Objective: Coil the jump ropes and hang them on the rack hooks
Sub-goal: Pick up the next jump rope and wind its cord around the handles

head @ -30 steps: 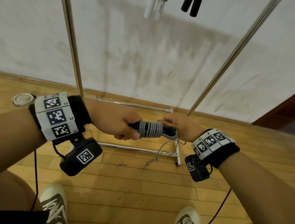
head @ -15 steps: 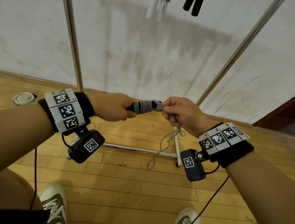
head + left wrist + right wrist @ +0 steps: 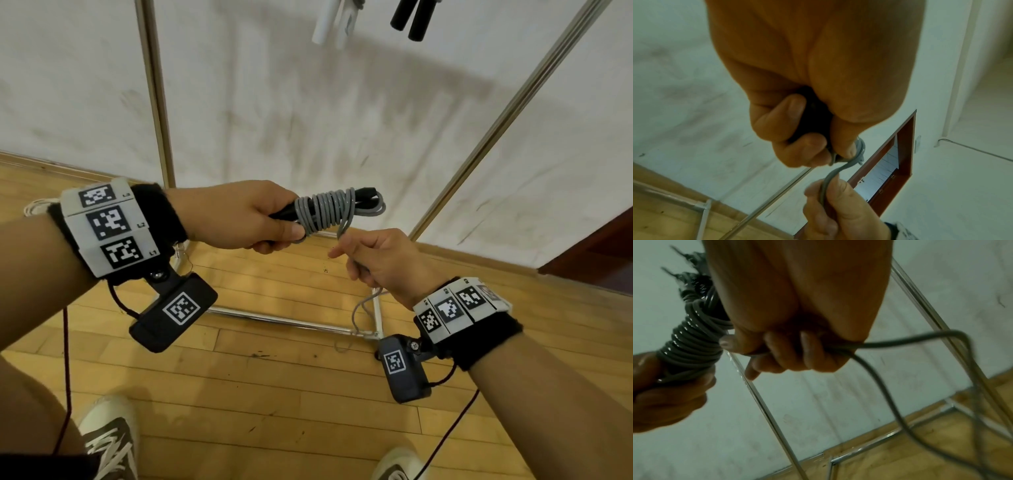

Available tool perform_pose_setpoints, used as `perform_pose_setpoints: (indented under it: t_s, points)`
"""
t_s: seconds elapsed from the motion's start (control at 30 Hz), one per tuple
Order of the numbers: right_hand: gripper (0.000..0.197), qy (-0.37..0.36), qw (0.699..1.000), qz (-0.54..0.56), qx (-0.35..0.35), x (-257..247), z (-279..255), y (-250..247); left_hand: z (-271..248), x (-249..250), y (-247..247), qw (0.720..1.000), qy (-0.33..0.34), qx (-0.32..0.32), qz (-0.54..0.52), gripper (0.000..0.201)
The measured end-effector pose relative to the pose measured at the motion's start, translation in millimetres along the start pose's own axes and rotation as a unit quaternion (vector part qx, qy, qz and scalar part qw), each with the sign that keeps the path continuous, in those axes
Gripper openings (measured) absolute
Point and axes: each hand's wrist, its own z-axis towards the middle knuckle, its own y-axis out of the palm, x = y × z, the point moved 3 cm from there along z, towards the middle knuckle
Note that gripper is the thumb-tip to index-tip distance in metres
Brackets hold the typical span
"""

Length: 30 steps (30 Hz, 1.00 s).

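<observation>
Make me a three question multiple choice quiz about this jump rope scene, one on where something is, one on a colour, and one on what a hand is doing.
1. Where do the white handles hang?
A. Left of the black hanging handles
B. On the floor
C. In the right hand

2. What colour is the cord wound on the handles?
A. Red
B. Grey
C. Yellow

3. What is the right hand doing?
A. Resting open
B. Touching the wall
C. Gripping the loose cord

Answers: 1 A, they hang at the top of the head view, left of the black pair. 2 B, the coils beside the left hand look grey. 3 C, its fingers are curled round the cord.
</observation>
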Motion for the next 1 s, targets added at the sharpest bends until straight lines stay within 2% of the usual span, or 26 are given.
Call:
perform_pose_setpoints:
  t_s: [0.07, 0.13, 0.23, 0.27, 0.3, 0.37, 0.4, 0.47, 0.5, 0.6, 0.73, 0.83, 1.0]
  points:
    - [0.033, -0.023, 0.998, -0.048, -0.013, -0.3, -0.4, -0.2, -3.0, 1.7, 3.5, 1.0, -0.003, -0.029, -0.006, 0.013]
    - [0.009, -0.05, 0.991, -0.122, -0.024, -1.2, -1.6, -1.7, -6.1, 4.7, 10.0, 0.998, 0.005, -0.067, -0.004, 0.013]
    - [0.036, -0.066, 0.973, -0.222, -0.025, -0.2, -1.4, -5.7, -10.2, 10.1, 19.6, 0.993, 0.021, -0.116, 0.026, 0.016]
    - [0.038, -0.075, 0.964, -0.251, -0.032, -0.4, -1.0, -6.1, -11.2, 10.8, 21.8, 0.991, 0.018, -0.129, 0.031, 0.016]
    - [0.033, -0.082, 0.955, -0.28, -0.046, 0.6, 0.4, -5.6, -11.7, 10.6, 23.6, 0.99, 0.014, -0.139, 0.036, 0.016]
    - [0.009, -0.073, 0.939, -0.333, -0.052, 2.6, 3.6, -6.5, -10.7, 8.1, 27.5, 0.987, 0.002, -0.154, 0.051, 0.015]
    - [0.018, -0.06, 0.938, -0.34, -0.043, 4.3, 4.9, -8.9, -9.6, 5.9, 30.1, 0.985, -0.008, -0.16, 0.061, 0.014]
    - [0.038, -0.036, 0.949, -0.311, -0.016, 8.9, 6.7, -14.4, -6.8, -0.4, 35.8, 0.982, -0.029, -0.168, 0.087, 0.013]
    - [0.04, -0.032, 0.952, -0.305, -0.005, 9.2, 6.9, -15.1, -5.1, -3.9, 38.3, 0.979, -0.041, -0.168, 0.107, 0.013]
    - [0.027, -0.028, 0.963, -0.267, 0.008, 6.8, 6.5, -12.2, 1.2, -14.5, 43.6, 0.969, -0.071, -0.16, 0.175, 0.017]
    - [0.026, 0.033, 0.997, -0.069, 0.013, -5.1, 10.9, -6.3, 8.7, -23.8, 43.6, 0.966, -0.095, -0.126, 0.205, 0.018]
    - [0.022, 0.047, 0.999, 0.01, 0.004, -16.0, 7.8, -2.1, 12.4, -25.7, 33.3, 0.97, -0.104, -0.075, 0.206, 0.02]
    - [0.017, 0.027, 0.995, 0.091, -0.025, -19.1, 0.1, 8.4, 13.7, -23.2, 11.4, 0.975, -0.1, 0.012, 0.197, 0.02]
